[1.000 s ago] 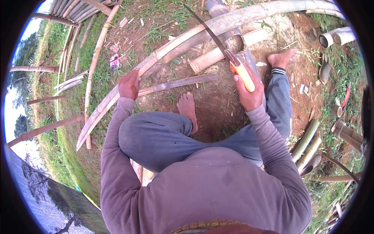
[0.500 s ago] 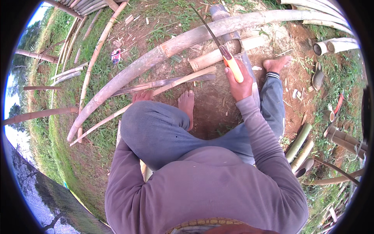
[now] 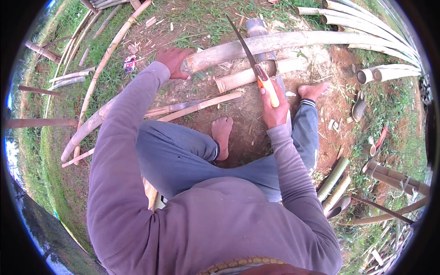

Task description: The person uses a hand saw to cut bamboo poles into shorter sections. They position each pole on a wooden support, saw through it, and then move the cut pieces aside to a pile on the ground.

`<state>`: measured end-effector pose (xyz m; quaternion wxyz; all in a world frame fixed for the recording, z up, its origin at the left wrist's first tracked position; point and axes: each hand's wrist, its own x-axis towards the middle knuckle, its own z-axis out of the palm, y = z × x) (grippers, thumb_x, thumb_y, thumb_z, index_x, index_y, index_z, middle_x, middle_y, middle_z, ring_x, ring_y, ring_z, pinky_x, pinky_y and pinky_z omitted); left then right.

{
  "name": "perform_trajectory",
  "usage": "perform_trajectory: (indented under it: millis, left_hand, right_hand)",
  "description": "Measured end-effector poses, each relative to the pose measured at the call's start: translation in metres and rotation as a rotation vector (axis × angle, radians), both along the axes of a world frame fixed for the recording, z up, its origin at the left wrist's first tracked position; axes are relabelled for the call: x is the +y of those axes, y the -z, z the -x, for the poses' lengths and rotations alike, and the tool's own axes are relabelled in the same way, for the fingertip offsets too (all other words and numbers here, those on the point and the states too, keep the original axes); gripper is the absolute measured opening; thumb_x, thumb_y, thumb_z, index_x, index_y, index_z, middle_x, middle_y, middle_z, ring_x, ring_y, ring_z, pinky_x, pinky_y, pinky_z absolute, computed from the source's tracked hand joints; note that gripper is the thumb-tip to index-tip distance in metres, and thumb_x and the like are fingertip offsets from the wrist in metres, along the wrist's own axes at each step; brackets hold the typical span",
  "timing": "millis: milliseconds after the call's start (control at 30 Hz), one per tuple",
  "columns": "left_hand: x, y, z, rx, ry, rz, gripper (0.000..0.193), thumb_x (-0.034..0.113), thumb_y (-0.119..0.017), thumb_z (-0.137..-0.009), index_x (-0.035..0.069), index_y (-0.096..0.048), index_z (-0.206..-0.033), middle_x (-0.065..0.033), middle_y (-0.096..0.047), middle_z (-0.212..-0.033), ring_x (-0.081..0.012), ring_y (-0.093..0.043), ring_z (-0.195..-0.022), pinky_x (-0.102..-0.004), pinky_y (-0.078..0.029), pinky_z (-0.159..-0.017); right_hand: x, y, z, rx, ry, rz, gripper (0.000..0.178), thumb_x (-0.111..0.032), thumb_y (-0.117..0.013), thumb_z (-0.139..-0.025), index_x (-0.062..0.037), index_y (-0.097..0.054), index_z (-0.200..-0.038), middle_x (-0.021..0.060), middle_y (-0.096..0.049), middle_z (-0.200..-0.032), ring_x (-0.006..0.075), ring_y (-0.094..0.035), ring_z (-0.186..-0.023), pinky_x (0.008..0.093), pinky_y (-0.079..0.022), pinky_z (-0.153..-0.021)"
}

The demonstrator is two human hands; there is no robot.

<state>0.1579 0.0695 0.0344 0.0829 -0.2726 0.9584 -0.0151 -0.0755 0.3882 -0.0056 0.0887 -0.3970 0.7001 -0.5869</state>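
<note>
Gripping with both hands: our right hand [image 3: 273,106] is closed round the orange handle of a long knife [image 3: 250,57], blade running up and away from us, its dark edge crossing the thick bamboo pole [image 3: 293,42]. Our left hand [image 3: 173,61] is stretched out, fingers curled on the cut end of that same pole, where it comes to a stop on the bare dirt. Pole lies across the top of the view, bending off to the right past more stacked bamboo poles [image 3: 366,25]. Just under it, a shorter bamboo section [image 3: 238,80] lies near the knife handle, and a stump of bamboo [image 3: 259,34] sits behind the blade. Thin split strips [image 3: 197,106] lie on the ground between the left hand and our left foot [image 3: 222,137]; they look apart from both. Right foot [image 3: 313,90] rests further out, just beside the knife hand. We sit low, knees bent, grey trousers, purple sleeves. Another long pole [image 3: 98,68] runs up the left side over grass. Cut bamboo tubes [image 3: 337,183] lie lower right, well apart from the work.
</note>
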Motion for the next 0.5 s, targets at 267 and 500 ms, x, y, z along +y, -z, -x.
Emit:
perform_trajectory:
  millis: [267,500]
  left_hand:
    - [-0.009,0.06,0.054,0.092,-0.326,-0.173,0.096,0.037,-0.095,-0.073,0.018,-0.049,-0.154,-0.0212,-0.07,-0.134,-0.0427,-0.071,-0.118,-0.0526,-0.058,-0.1]
    - [-0.024,0.067,0.044,0.11,-0.302,-0.223,0.079,0.034,-0.093,-0.072,0.017,-0.056,-0.14,-0.0159,-0.075,-0.119,-0.0405,-0.073,-0.113,-0.0527,-0.059,-0.096]
  right_hand:
    - [-0.009,0.004,0.001,-0.144,0.004,-0.027,0.042,-0.013,-0.076,-0.101,0.0017,-0.067,-0.139,0.0177,-0.075,-0.128,0.0201,-0.072,-0.116,0.0344,-0.056,-0.099]
    - [0.054,-0.002,-0.027,-0.106,0.003,-0.085,0.044,-0.011,-0.071,-0.104,0.0053,-0.063,-0.143,0.0186,-0.074,-0.133,0.0217,-0.073,-0.117,0.0363,-0.057,-0.101]
